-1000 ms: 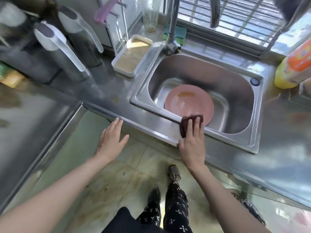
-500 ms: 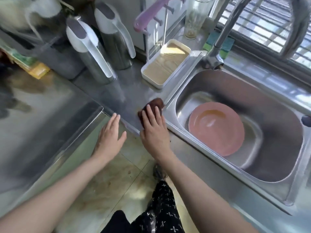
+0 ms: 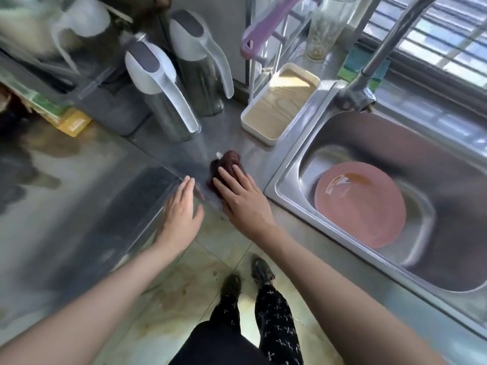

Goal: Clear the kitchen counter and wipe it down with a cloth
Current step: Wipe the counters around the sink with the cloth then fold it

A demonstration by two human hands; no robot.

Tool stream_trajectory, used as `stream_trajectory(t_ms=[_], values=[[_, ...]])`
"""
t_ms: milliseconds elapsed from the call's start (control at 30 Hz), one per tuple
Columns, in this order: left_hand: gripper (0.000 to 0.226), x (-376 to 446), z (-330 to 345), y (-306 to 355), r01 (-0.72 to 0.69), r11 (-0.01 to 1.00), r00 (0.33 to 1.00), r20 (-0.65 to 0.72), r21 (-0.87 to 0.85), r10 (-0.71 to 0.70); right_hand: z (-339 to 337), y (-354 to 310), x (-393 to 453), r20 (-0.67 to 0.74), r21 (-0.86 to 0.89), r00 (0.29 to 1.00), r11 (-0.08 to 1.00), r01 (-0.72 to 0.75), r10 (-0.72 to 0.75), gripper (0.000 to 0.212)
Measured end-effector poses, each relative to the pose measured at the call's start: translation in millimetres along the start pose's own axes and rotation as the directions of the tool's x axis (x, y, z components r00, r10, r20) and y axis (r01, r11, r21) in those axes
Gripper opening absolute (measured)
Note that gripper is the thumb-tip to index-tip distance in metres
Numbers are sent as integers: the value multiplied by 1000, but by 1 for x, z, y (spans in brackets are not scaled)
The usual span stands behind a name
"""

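- Cloth (image 3: 226, 164): dark, bunched, on steel counter (image 3: 79, 206) at inner corner, just left of sink (image 3: 284, 180).
- R hand (image 3: 243, 198) flat on it, fingers straight, pressing, not gripping.
- L hand (image 3: 181, 214) open, nothing held, over counter edge beside R.
- Prob. soft, light, limp, maybe damp; slides easy on steel.
- Best hold: palm flat over the middle, or pinch a fold to lift.
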State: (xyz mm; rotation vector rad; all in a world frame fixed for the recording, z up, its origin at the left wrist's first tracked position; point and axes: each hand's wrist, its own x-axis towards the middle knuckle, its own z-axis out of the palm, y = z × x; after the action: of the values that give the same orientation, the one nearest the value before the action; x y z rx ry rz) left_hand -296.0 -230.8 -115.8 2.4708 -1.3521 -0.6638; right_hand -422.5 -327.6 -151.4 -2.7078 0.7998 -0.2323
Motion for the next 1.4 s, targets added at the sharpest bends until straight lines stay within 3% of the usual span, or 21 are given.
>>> stream_trajectory(t_ms=[133,400,567,733,833,1033,1133,1233,1300,1400], values=[[61,-4,1,3,-103,994,994,48,32,101,-2,-6,-47,-29,-5,997,997,-76,76,56],[59,-11,6,43,-291,956,947,154,45,282,-24,18,-162,-174,19,939,955,-297,295,46],[58,-22,13,85,-433,900,882,224,43,414,-46,26,-216,-147,15,872,883,-470,466,33],[58,-31,26,126,-541,840,806,309,38,505,-70,39,-263,-98,32,807,813,-582,582,33],[55,-31,36,159,-601,799,754,346,21,558,-82,51,-295,-57,114,709,710,-695,703,46],[53,-26,64,245,-716,698,648,365,-7,668,-117,88,-344,-5,325,482,458,-828,876,41],[57,-19,77,288,-716,698,636,393,-22,665,-154,123,-353,-16,529,286,251,-811,958,39],[59,-8,91,326,-704,710,654,381,-11,654,-196,163,-352,-117,689,137,180,-702,984,40],[56,1,98,350,-683,730,677,377,0,633,-216,195,-346,-134,737,122,181,-651,983,43],[54,22,111,380,-648,761,719,347,23,602,-228,249,-326,-165,762,161,230,-606,973,47]])
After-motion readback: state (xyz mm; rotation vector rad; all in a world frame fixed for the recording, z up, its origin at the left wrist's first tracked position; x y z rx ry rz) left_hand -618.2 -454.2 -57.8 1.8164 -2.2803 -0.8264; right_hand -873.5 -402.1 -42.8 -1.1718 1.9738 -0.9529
